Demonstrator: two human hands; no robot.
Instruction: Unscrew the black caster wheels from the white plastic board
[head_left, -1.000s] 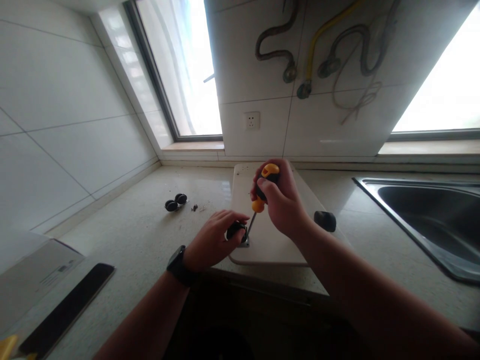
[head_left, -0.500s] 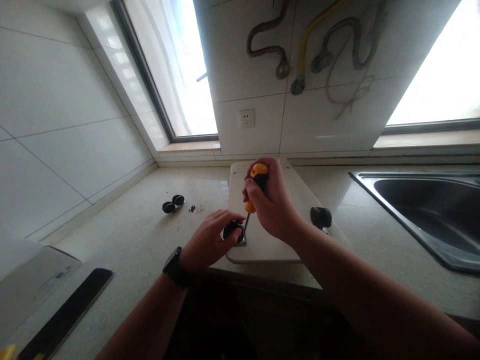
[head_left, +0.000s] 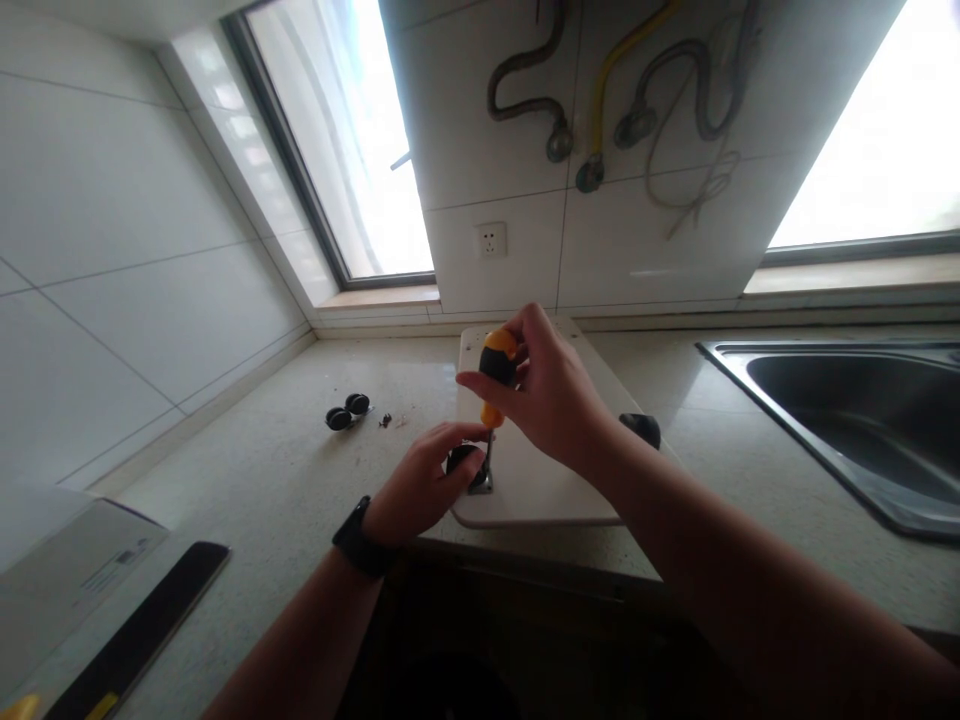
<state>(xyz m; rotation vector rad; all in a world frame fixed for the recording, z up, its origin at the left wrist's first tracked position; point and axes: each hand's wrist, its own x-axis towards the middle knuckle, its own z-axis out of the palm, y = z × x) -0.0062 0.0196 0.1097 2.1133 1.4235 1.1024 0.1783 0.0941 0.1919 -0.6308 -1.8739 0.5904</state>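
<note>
My right hand (head_left: 551, 400) is around the yellow and black handle of a screwdriver (head_left: 496, 362), its thumb stretched along the near side. The shaft points down to the metal plate of a black caster wheel (head_left: 463, 460), though the tip's exact seat is too small to make out. My left hand (head_left: 424, 480) is closed on that caster, thumb and fingers on either side of the wheel. Beneath both hands lies a pale board (head_left: 547, 500) with rounded corners. Another black caster (head_left: 640, 430) stands at its right edge, partly behind my right forearm.
Two loose casters (head_left: 339, 418) and a few small screws (head_left: 385, 420) lie on the counter (head_left: 292, 510) to the left. A box (head_left: 82, 560) and a long dark strip (head_left: 142, 625) rest at the lower left. The metal sink (head_left: 825, 430) is on the right.
My right hand has turned and loosened around the screwdriver, its thumb now extended to the left. The handle stands more upright. My left hand stays on the caster.
</note>
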